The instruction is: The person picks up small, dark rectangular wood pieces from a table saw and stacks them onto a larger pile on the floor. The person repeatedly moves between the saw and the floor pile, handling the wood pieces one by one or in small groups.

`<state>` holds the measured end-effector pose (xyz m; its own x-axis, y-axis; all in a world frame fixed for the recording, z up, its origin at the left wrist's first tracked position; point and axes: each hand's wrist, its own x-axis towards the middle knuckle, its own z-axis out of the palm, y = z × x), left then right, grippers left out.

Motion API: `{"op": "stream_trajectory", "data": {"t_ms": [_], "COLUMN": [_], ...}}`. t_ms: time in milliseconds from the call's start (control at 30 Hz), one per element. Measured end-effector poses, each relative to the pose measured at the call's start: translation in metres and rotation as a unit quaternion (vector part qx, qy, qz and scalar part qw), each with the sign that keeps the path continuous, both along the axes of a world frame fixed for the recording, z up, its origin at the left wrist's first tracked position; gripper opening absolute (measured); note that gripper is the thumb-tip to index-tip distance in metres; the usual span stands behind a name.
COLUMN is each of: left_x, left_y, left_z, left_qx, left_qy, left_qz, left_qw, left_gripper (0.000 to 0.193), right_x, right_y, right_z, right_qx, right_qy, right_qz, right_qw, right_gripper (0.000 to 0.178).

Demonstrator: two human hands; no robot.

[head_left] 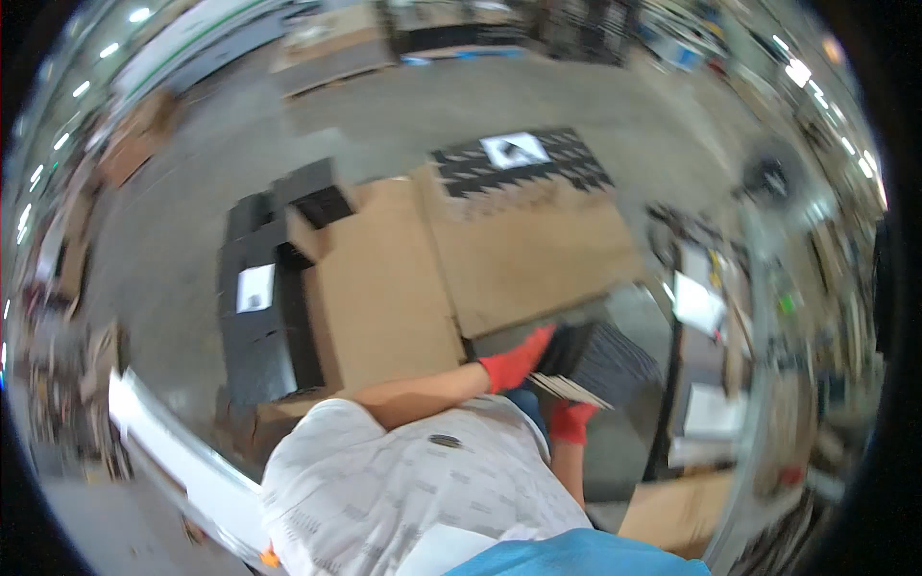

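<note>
1. Head view: I look down past my white patterned shirt [384, 490] at my two hands in red gloves, over a grey workshop floor [384, 134].
2. Between my hands is a stack of dark flat panels [610, 365], right of centre and close to my body. It sits tilted, with pale edges showing along its near side.
3. My left hand [517, 363] reaches across from the left; its fingers are clamped on the stack's left end.
4. My right hand [571, 422] comes up from below; its fingers are clamped on the near edge. Motion blur hides the fingertips, so their exact placement is uncertain.
5. Ahead on the left lies a brown cardboard surface [389, 288], with black boxes [259, 346] along its left side, one bearing a white label [254, 288].
6. Beside it, to the right, is another brown cardboard surface [543, 250]. Black patterned pieces [586, 173] line its far end, a white sheet [499, 149] on top.
7. At my right, a bench [701, 363] carries white papers [698, 305].
</note>
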<state>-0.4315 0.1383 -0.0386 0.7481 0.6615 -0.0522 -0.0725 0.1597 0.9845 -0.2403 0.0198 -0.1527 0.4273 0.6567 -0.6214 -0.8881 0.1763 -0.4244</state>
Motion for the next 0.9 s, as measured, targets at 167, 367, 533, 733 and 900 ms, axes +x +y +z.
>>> {"op": "stream_trajectory", "data": {"t_ms": [167, 367, 533, 733, 900], "left_x": [0.023, 0.040, 0.076, 0.129, 0.188], "left_y": [0.040, 0.107, 0.169, 0.235, 0.279], "left_z": [0.009, 0.048, 0.028, 0.006, 0.054], "left_qx": [-0.075, -0.147, -0.167, -0.236, -0.174], "left_qy": [-0.061, -0.060, -0.169, -0.236, -0.102], "left_qz": [0.095, 0.280, 0.288, 0.306, 0.357], "left_qw": [0.991, 0.947, 0.928, 0.891, 0.912], "left_gripper": [0.055, 0.042, 0.051, 0.058, 0.054], "right_x": [0.076, 0.086, 0.121, 0.158, 0.193], "right_y": [0.068, 0.190, 0.285, 0.362, 0.396], "right_z": [-0.093, -0.030, -0.003, 0.024, 0.031], "right_qx": [0.057, 0.038, 0.078, 0.107, 0.102], "right_qy": [-0.240, -0.190, -0.195, -0.153, -0.104], "right_qz": [0.229, 0.285, 0.346, 0.355, 0.280], "right_qw": [0.942, 0.939, 0.914, 0.916, 0.949], "right_gripper": [0.057, 0.055, 0.054, 0.052, 0.051]}}
